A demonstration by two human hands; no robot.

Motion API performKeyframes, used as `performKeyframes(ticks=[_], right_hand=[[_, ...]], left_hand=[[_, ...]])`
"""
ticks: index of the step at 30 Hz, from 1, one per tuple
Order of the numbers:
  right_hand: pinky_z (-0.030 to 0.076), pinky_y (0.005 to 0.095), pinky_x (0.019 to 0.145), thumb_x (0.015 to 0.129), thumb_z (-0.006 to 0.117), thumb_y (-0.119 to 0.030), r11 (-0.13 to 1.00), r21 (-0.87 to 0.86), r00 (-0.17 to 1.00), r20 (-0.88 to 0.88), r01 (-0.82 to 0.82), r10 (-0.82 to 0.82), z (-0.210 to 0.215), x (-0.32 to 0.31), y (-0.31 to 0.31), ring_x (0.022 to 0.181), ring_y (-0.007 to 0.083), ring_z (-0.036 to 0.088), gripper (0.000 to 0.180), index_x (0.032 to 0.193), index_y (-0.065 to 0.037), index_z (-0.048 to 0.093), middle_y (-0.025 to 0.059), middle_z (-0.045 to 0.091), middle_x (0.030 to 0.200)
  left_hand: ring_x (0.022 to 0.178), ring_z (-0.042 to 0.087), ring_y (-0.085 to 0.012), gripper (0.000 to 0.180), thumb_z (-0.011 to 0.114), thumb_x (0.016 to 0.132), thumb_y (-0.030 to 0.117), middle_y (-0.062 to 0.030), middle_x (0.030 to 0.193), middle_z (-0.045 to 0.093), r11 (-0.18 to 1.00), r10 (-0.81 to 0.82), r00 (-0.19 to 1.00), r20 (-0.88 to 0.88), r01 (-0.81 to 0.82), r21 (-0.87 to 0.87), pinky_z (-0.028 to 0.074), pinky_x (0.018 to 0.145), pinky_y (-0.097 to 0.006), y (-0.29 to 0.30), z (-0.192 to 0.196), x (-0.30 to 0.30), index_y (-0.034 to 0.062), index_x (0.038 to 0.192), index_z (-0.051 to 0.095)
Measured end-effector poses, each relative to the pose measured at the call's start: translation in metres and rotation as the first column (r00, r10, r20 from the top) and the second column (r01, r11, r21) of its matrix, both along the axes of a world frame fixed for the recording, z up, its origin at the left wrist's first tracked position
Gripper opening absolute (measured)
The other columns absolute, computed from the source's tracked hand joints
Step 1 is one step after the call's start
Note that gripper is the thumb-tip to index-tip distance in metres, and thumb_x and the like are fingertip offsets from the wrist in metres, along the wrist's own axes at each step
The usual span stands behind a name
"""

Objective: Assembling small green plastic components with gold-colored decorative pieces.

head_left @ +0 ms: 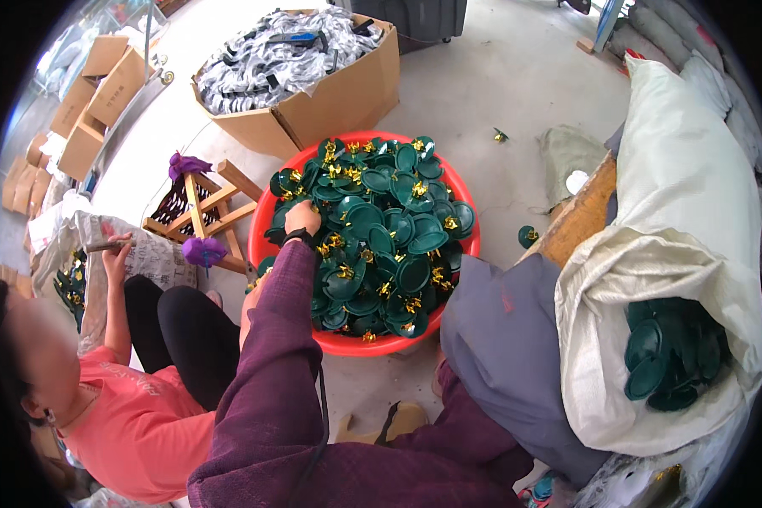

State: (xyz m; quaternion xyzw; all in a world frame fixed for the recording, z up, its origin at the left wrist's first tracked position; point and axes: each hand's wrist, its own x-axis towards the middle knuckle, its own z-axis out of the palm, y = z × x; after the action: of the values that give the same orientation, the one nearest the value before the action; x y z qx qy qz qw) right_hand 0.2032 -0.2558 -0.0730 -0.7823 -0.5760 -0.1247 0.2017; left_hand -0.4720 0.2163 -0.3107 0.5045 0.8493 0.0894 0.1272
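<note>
Head view: my left hand (301, 218) rests curled on the green plastic discs (381, 237) heaped at the left edge of the red basin (464, 190); whether it grips one I can't tell, and my right hand is out of sight. The discs look light, stiff and slick, so I'd pinch one by its rim, clear of the gold clip.

Left hand (301, 218) reaching into red basin (267, 207), on green leaves (398, 245).

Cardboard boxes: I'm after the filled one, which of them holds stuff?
The large box just behind the red basin, heaped with grey-white items; the smaller boxes at upper left look closed or flat.
</note>
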Motion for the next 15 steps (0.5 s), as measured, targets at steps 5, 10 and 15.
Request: performKeyframes(ticks=[5,10,15], right_hand=[[0.051,0.0361,0.081,0.083,0.067,-0.007,0.998,-0.049,0.999,-0.010,0.032,-0.033,-0.003,0.012,-0.002,0.089,0.0301,0.062,0.030,0.110,0.006,0.061,0.0210,0.065,0.104],[0.051,0.0360,0.081,0.083,0.068,-0.009,0.995,-0.081,0.997,0.044,0.067,-0.063,-0.010,0.028,-0.004,0.089,0.0311,0.063,0.031,0.109,0.006,0.061,0.0213,0.066,0.103],[0.052,0.0359,0.081,0.083,0.069,-0.012,0.997,-0.063,0.995,0.090,0.054,-0.048,-0.008,0.032,-0.002,0.088,0.0320,0.063,0.031,0.108,0.006,0.061,0.0217,0.066,0.102]], left_hand=[[0.100,0.065,-0.0342,0.032,0.069,0.076,0.026,-0.0167,0.101,0.069,0.996,0.026,0.996,0.089,-0.033,0.078,0.050,0.088,-0.042,-0.002,-0.017,-0.008,0.0101,0.103,0.070],[0.093,0.067,-0.0310,0.031,0.069,0.077,0.027,-0.0174,0.087,0.070,0.953,0.084,0.991,0.099,-0.109,0.283,0.052,0.080,-0.041,-0.033,0.011,-0.037,-0.0002,0.093,0.068],[0.093,0.067,-0.0254,0.020,0.061,0.089,0.016,-0.0101,0.098,0.066,0.882,-0.214,0.242,0.946,-0.369,0.294,0.057,0.075,-0.040,-0.077,0.063,-0.054,0.0012,0.103,0.059]])
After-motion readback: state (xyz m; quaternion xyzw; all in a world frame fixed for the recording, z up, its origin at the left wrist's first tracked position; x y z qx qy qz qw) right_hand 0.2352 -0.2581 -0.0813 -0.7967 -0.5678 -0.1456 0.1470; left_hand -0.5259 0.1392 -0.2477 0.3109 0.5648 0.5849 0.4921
